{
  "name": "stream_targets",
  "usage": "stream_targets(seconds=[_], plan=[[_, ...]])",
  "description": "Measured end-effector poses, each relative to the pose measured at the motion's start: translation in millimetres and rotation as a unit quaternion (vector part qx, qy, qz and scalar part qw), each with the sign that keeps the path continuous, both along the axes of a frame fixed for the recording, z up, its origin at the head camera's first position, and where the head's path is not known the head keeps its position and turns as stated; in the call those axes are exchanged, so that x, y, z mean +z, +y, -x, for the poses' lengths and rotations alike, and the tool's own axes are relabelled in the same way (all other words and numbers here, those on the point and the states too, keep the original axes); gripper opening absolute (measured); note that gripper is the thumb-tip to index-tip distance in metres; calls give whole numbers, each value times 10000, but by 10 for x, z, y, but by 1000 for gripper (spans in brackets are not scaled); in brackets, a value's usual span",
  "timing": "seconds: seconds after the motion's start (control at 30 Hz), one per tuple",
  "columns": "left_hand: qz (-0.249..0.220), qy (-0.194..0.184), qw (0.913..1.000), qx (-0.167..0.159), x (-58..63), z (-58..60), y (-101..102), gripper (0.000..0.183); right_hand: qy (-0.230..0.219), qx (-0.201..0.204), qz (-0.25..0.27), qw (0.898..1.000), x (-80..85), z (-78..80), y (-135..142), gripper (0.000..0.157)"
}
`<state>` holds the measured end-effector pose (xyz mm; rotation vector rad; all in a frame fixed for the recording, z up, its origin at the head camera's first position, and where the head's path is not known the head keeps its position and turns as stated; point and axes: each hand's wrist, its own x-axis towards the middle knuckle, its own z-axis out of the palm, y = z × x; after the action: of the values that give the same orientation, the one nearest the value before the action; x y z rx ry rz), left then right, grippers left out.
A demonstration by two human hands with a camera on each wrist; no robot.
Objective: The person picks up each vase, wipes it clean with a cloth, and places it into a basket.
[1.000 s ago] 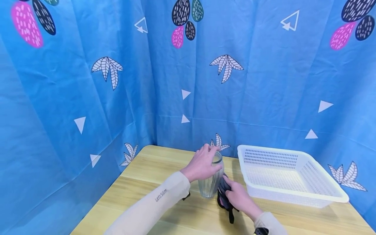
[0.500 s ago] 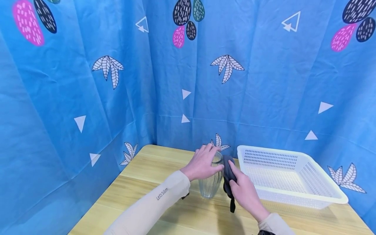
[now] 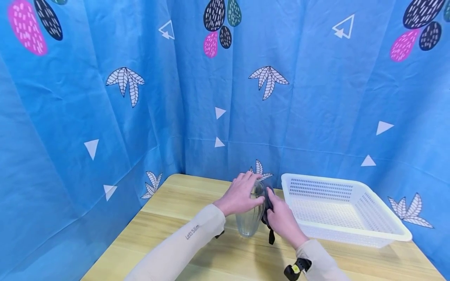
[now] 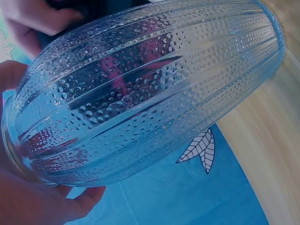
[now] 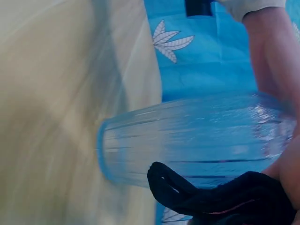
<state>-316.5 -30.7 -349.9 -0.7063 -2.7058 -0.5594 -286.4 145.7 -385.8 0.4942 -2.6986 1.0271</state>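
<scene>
A clear ribbed glass vase [image 3: 247, 224] stands upright on the wooden table. My left hand [image 3: 240, 196] grips it around the neck from the left, fingers over the far side of the rim and thumb at the front. Dimpled texture shows on the vase [image 4: 154, 93] in the left wrist view. From the right, my right hand [image 3: 284, 220] holds a folded dark cloth [image 3: 268, 205] against the vase's side, partly hidden behind its fingers. A strap-like end of the cloth [image 5: 243, 201] sticks out below the hand, and pink shows through the glass.
To the right stands a white perforated plastic basket [image 3: 346, 230], close beside my right hand. The wooden table [image 3: 168, 222] has a rounded far left corner. A blue patterned curtain [image 3: 197, 117] hangs behind and along the left side.
My right hand has moved the cloth up along the vase's right side, then back in against the glass. The left hand keeps its grip, and the vase stays in place.
</scene>
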Motion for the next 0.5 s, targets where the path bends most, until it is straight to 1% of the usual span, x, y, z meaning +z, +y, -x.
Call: stream_targets(seconds=[0.1, 0.17, 0.3, 0.4, 0.5], plan=[[-27, -41, 10000, -32, 2, -8, -18, 70, -204, 0, -56, 9998, -158, 8, -4, 68], [-29, -97, 9999, -58, 4, -20, -29, 70, -319, 24, -209, 9993, -273, 3, -7, 67], [9, -144, 9999, -44, -1, -42, -39, 70, -497, 213, -488, 9973, -467, -10, -9, 61], [48, -70, 10000, 24, -1, -49, -33, 73, -526, 350, -500, 9968, -525, -6, 7, 62], [197, 124, 9997, 104, 9, -46, -13, 73, -615, 368, -541, 9960, -504, -3, 50, 64]])
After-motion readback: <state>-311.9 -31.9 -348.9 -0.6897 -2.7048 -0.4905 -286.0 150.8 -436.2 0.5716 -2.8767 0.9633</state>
